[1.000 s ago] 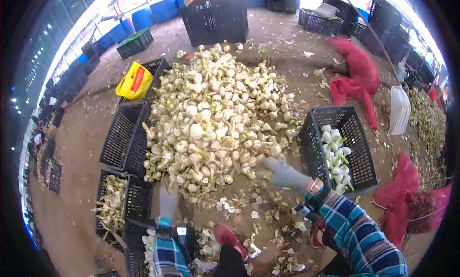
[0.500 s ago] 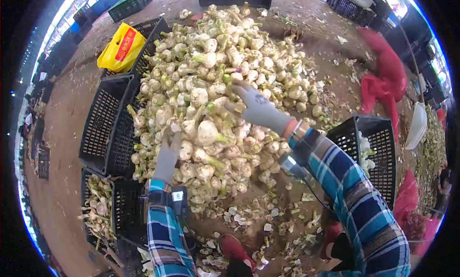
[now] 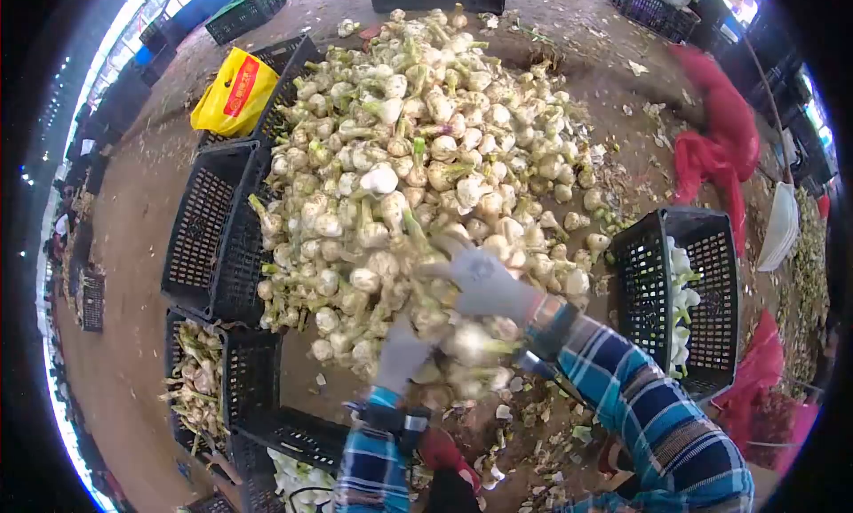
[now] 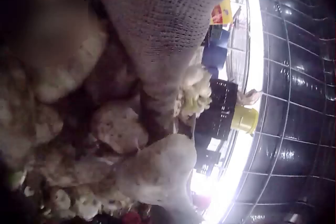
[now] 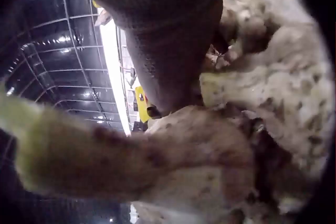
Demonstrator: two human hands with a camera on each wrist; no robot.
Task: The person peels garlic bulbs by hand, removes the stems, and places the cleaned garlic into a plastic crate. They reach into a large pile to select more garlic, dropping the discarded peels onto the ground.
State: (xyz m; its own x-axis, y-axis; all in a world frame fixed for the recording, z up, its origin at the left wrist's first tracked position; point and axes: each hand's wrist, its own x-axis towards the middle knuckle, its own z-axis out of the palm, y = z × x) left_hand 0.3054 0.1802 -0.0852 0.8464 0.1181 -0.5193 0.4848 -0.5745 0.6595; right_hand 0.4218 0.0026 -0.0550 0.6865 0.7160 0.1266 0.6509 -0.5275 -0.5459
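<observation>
A large heap of garlic bulbs (image 3: 382,180) with cut stems lies in front of me. My left hand (image 3: 404,357), in a pale knit glove, is low at the near edge of the heap among the bulbs. The gloved right hand (image 3: 484,282) reaches across the heap with its fingers extended to the left over bulbs. Between and below the hands, a blurred garlic bulb (image 3: 471,344) is moving. In the left wrist view, bulbs (image 4: 157,169) crowd around the glove (image 4: 157,29). A bulb with a thick stem (image 5: 184,161) lies right at the glove (image 5: 163,40) in the right wrist view.
To the right, a black crate (image 3: 640,273) holds clean white garlic. Black crates (image 3: 200,229) line the left side, one with trimmed stems (image 3: 195,380); a yellow bag (image 3: 235,91) lies on another. Red net sacks (image 3: 720,122) and a white shovel (image 3: 779,229) are at the right.
Both hands came forward onto the heap, then drew back toward me, closer together. Bulbs at the near edge have shifted toward my feet. The head view has tilted down.
</observation>
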